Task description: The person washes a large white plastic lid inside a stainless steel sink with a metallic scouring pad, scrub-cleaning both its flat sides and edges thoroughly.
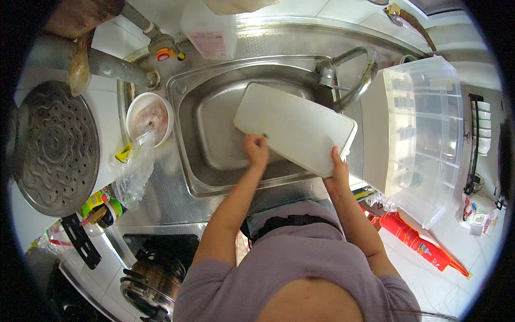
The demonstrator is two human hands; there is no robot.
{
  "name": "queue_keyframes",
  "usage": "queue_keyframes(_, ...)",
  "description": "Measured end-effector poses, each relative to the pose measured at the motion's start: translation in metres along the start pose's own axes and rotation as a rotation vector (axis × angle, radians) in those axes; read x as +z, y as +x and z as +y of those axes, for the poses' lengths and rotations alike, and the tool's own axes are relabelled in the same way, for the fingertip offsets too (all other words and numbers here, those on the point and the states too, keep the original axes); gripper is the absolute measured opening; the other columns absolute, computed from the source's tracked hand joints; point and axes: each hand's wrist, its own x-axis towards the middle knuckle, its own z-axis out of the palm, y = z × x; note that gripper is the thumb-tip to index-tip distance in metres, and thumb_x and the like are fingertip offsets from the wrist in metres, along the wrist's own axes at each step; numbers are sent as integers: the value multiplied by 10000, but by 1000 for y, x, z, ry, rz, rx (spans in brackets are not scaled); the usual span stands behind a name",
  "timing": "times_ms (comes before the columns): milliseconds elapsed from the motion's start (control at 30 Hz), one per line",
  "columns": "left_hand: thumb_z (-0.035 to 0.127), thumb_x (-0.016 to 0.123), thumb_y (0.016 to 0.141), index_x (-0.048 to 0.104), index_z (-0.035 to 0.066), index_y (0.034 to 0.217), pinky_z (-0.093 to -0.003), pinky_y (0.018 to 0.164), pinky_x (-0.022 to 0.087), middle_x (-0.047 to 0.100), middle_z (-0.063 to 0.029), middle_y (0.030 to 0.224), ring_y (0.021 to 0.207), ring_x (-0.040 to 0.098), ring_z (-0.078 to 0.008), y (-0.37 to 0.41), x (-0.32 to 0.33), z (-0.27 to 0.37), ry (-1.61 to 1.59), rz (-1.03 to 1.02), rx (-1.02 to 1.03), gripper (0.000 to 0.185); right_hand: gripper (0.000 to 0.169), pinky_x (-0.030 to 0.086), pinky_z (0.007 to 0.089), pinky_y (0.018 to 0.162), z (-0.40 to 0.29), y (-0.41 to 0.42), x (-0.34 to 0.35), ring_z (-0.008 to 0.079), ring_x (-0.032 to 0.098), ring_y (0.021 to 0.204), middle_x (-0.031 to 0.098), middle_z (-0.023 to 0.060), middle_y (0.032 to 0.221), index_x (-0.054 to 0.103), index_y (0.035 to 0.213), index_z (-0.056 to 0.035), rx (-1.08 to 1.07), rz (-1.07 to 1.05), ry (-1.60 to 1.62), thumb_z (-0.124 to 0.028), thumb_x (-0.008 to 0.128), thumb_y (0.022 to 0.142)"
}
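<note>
A white rectangular panel with rounded corners, perhaps a lid or a shallow tray, is tilted across the stainless steel sink. My right hand grips its near right corner, the thumb lying on the upper face. At the panel's near left edge is my left hand, its fingers curled. A small dark spot shows on the panel beside those fingertips; whether the hand holds anything is hidden. Behind the panel's right end, the curved metal faucet arches over the sink's right side.
Left of the sink stands a white bowl with a plastic bag. A clear plastic container stands at the right. A translucent jug sits behind the sink. Toward the lower left is a metal pot on the stove.
</note>
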Motion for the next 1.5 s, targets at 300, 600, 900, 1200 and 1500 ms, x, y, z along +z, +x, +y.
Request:
queue_keyframes(300,177,654,747,635,66,782,-460,813,404,549,-119,1006,982,495,-321,53,-20,-52,452,30,-399,118,518,455,425,896,6,-8,-8,285,543,1052,537,144,1176,409,1251,30,48,37,-19,-271,608,880)
queue_keyframes(600,238,611,801,385,-58,1276,-492,966,317,383,-268,1202,1102,392,-396,9,8,55,319,-173,142,603,446,496,392,831,6,-12,7,250,568,1008,562,137,1124,458,1210,13,-53,34,-274,-218,625,866)
queue_keyframes(900,140,554,818,338,57,1341,-588,1037,196,294,-212,1393,1307,264,-385,31,4,38,580,-347,143,572,423,513,365,767,5,-3,10,258,613,881,611,157,1018,514,1116,66,8,55,-325,-88,705,773)
queue_keyframes(1200,242,572,825,342,84,1367,-585,1050,197,234,-190,1459,1353,185,-398,10,36,133,393,-526,354,610,431,511,381,789,3,7,19,284,612,889,606,144,1036,506,1128,53,56,28,-307,-75,703,767)
queue_keyframes(1500,300,456,907,234,95,1424,-572,1042,210,184,-225,1464,1374,118,-380,102,-13,-28,705,-144,-304,600,426,500,379,792,2,3,-4,263,615,866,612,159,1012,525,1113,65,54,-91,-470,-81,707,757)
